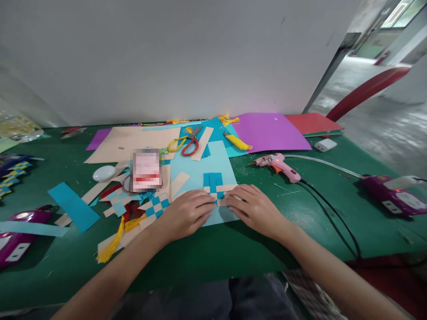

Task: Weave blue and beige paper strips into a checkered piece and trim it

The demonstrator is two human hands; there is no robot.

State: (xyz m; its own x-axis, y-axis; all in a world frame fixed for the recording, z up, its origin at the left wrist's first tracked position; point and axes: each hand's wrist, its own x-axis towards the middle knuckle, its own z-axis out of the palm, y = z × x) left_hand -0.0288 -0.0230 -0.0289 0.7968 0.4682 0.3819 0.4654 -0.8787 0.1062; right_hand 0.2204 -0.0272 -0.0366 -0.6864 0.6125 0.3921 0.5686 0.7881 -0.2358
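On the pale blue sheet [223, 155] | left hand [191, 209] + right hand [256, 203] half-curled over crossed strips [212, 179], prob steadying them, can't tell if pinching | glue gun [284, 169] nearby, handy imo

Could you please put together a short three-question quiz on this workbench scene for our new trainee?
1. Multiple choice: Which tool lies directly on the green table, rather than on paper?
A) the scissors
B) the pink glue gun
C) the yellow cutter

2. True or false: The left hand and the right hand are both at the blue and beige paper strips.

3. Fill in the blank: Those strips lie over a larger sheet coloured ____.

Key:
1. B
2. True
3. Light blue
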